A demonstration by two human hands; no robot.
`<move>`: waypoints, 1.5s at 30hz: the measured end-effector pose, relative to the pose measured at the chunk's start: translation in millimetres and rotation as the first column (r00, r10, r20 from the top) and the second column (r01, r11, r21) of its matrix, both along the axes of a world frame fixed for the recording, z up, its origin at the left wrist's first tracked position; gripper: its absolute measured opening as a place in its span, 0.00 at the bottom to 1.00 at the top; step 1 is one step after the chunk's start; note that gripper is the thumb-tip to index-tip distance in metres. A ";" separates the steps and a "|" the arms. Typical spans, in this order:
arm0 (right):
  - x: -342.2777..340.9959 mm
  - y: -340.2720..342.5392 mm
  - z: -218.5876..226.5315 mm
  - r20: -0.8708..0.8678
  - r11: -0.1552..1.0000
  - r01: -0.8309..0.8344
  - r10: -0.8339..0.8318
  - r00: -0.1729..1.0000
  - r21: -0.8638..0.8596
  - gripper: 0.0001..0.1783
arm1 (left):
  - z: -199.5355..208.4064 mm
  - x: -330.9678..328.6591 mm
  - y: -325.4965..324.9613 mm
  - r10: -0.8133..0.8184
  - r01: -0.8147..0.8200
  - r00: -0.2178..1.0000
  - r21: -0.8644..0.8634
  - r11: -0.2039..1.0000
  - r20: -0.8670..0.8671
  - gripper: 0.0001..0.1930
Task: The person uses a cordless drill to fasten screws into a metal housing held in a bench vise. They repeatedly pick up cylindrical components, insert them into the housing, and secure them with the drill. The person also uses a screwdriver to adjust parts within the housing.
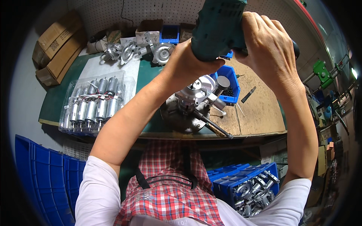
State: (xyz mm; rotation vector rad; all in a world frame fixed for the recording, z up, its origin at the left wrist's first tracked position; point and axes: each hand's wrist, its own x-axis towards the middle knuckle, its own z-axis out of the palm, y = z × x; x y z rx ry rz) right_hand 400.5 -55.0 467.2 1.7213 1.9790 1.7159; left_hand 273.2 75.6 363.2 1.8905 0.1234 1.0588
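My left hand (191,60) and right hand (267,47) grasp a teal power tool (218,30) above a silver metal housing (192,94), with silver motors (90,109) at its nine o'clock.

Power tool (218,32), 1 o'clock: dark teal; metal assembly (191,97), near dial centre: silver; bin (235,84), 2 o'clock: bright blue, small parts (228,92) inside black; motors (90,110), 9 o'clock: silver, wires (98,96) red and white; table (145,75), 11 o'clock: green; cardboard sheet (260,116), 3 o'clock: tan; cardboard box (60,49), 10 o'clock: brown; pegboard (151,11), toward 12 o'clock: off-white, dark-dotted; apron (169,201), 6 o'clock: red, white, blue plaid, straps (141,179) black; crates (41,173), 8 and 5 o'clock: blue, castings (245,190) in latter silver
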 end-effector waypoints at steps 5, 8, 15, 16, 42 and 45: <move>6.2 1.9 -3.3 0.010 0.999 -0.012 0.011 1.000 0.036 0.37 | -1.5 2.1 -3.5 0.038 -0.042 0.997 0.066 0.997 0.062 0.15; 6.7 4.4 -4.0 0.014 0.999 -0.007 0.006 1.000 0.045 0.38 | -1.5 2.5 -2.9 0.054 -0.057 0.997 0.064 0.996 0.046 0.14; 29.2 19.2 -2.3 -0.052 0.988 -0.155 0.155 0.987 0.002 0.35 | -6.2 3.8 -4.6 0.157 -0.189 0.971 0.177 0.966 0.181 0.21; 23.9 21.5 -0.5 -0.159 0.980 -0.192 0.181 0.971 -0.058 0.33 | -6.5 4.1 -11.5 0.141 -0.151 0.985 0.104 0.983 0.098 0.23; 57.0 67.7 19.6 -0.394 0.904 -0.350 0.237 0.888 -0.244 0.26 | -12.1 18.2 -1.6 0.252 -0.272 0.944 0.070 0.960 0.214 0.21; 60.3 67.4 23.2 -0.603 0.863 -0.478 0.297 0.740 -0.163 0.29 | -13.3 20.5 -7.6 0.284 -0.301 0.930 0.036 0.953 0.234 0.19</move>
